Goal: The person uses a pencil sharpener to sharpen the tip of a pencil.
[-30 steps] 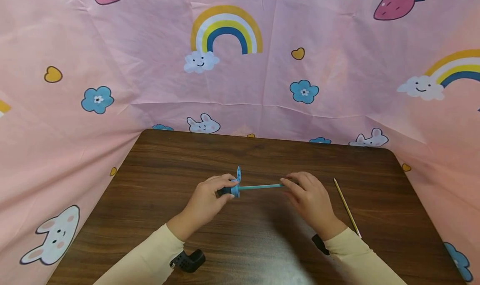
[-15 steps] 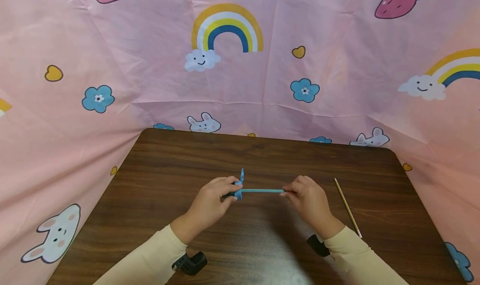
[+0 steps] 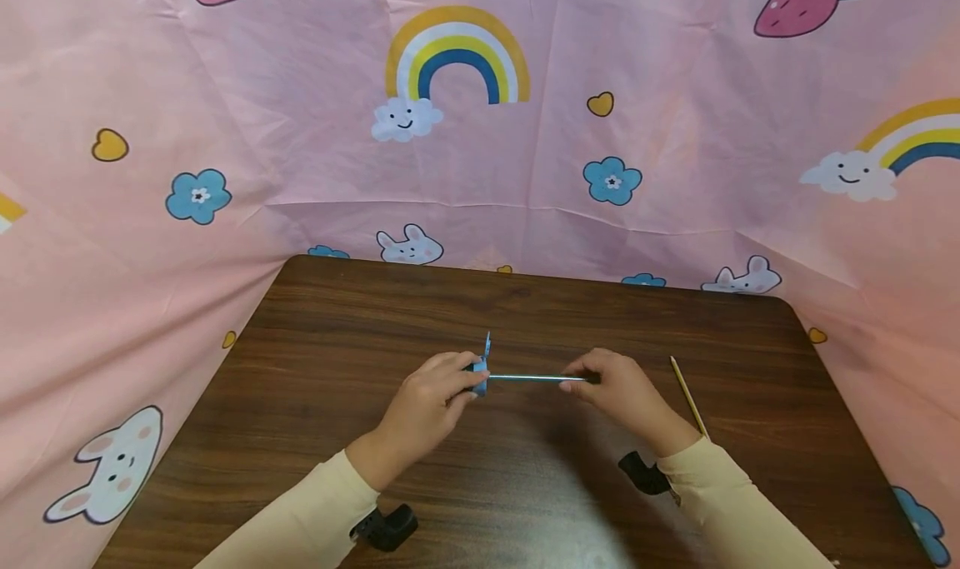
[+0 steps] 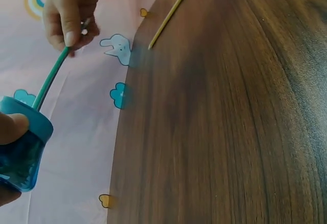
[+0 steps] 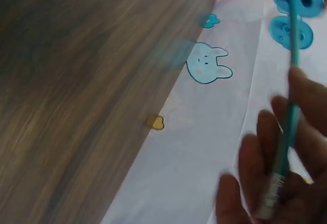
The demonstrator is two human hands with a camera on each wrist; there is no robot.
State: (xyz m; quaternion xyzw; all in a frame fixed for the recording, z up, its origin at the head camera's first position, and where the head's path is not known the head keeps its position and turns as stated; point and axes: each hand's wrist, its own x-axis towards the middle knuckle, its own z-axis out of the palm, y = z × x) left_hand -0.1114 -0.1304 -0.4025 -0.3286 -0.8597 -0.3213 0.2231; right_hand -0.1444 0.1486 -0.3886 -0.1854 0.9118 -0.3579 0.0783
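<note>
In my left hand (image 3: pixel 427 398) I grip a blue pencil sharpener (image 3: pixel 480 377) with a dark see-through body, held above the table. Its flip lid (image 3: pixel 487 346) stands open. A teal pencil (image 3: pixel 528 377) runs level from the sharpener's face toward my right hand (image 3: pixel 618 390), its tip end hidden in a hole. Thumb and fingers of the right hand pinch the pencil toward its eraser end. The right wrist view shows the sharpener's holed face (image 5: pixel 306 2) and the pencil's metal ferrule (image 5: pixel 275 183), blurred. My left thumb (image 4: pixel 14 127) presses the sharpener's collar.
A yellow pencil (image 3: pixel 688 394) lies on the brown wooden table (image 3: pixel 375 311), right of my right hand and partly covered by the arm. Pink printed cloth (image 3: pixel 315 136) hangs behind and along both sides of the table. Black wrist cameras (image 3: pixel 388 527) sit under both sleeves.
Both hands, the sharpener and the teal pencil have shifted slightly. The right hand's fingers have changed their grip and the hand has rolled. The pencil stays in the sharpener.
</note>
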